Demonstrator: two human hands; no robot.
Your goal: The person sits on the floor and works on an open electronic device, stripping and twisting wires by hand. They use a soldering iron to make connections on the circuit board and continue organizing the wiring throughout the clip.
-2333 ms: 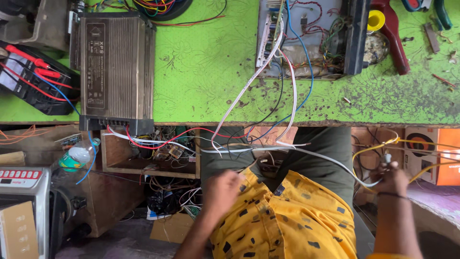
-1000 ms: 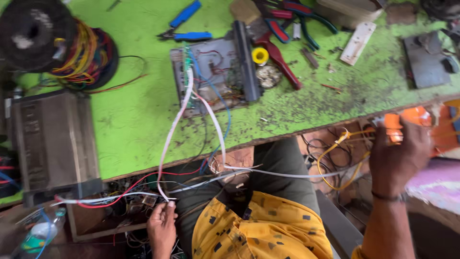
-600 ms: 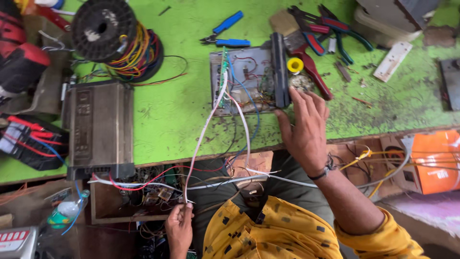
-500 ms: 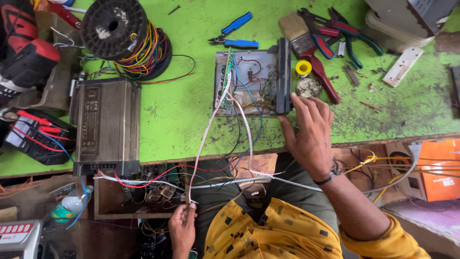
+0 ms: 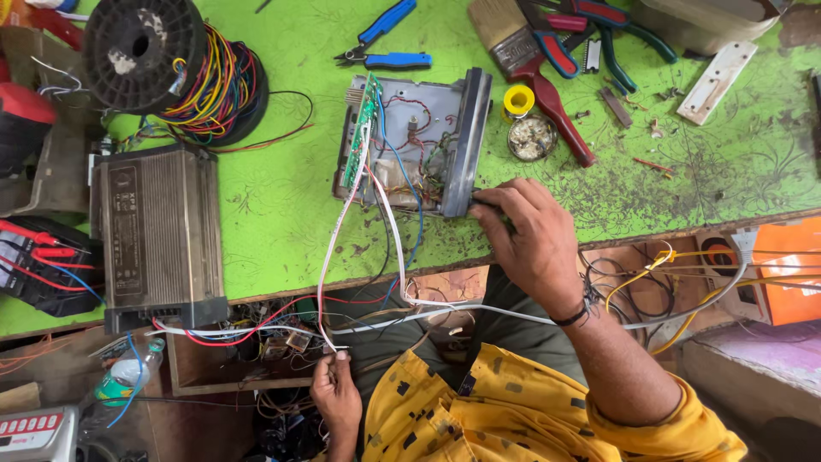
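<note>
An opened grey electronic unit (image 5: 419, 141) with a green circuit board on its left edge lies on the green table (image 5: 282, 222). My right hand (image 5: 526, 244) grips the near corner of its black front panel. White wires (image 5: 342, 248) run from the board down over the table's edge. Below the edge, by my lap, my left hand (image 5: 335, 395) pinches the lower ends of those white wires.
A ribbed metal amplifier box (image 5: 158, 235) lies at the left, a spool of coloured wire (image 5: 175, 64) behind it. Blue-handled pliers (image 5: 385, 47), a brush (image 5: 509, 34), a solder roll (image 5: 518, 101) and red-handled tools (image 5: 556, 94) lie at the back. An orange box (image 5: 782, 269) stands lower right.
My right hand came from the orange box at the right to the unit's front panel and took hold of it. My left hand stayed low, holding the white wires.
</note>
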